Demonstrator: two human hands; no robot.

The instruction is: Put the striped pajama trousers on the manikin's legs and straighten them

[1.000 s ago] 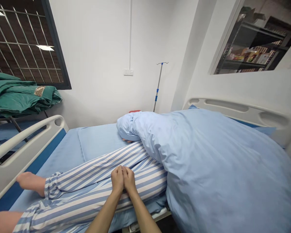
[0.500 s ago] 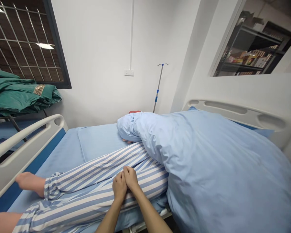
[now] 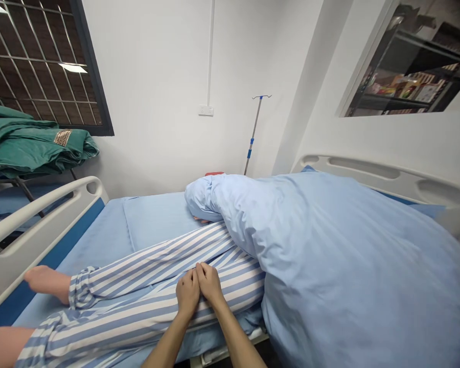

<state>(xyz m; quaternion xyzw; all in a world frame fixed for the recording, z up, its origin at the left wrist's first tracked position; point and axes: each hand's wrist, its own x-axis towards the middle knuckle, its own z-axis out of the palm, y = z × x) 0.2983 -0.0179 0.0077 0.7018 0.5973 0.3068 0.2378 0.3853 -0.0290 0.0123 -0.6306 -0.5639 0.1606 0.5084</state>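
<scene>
Left hand (image 3: 187, 291) and right hand (image 3: 210, 283) are touching side by side, both curled into fists, over the striped trousers (image 3: 145, 315), which are stretching along the bed (image 3: 161, 214) and under the blanket (image 3: 329, 266)!

Striped trousers (image 3: 149, 317), white with lengthwise blue bands, worn on a pair of legs stretched out along the bed (image 3: 157, 209). The cloth is loose and creased, bunched into folds at both ankles. The trouser legs lie parted, diverging toward the feet; the upper end is hidden beneath the pale blue quilt (image 3: 341, 266).
</scene>
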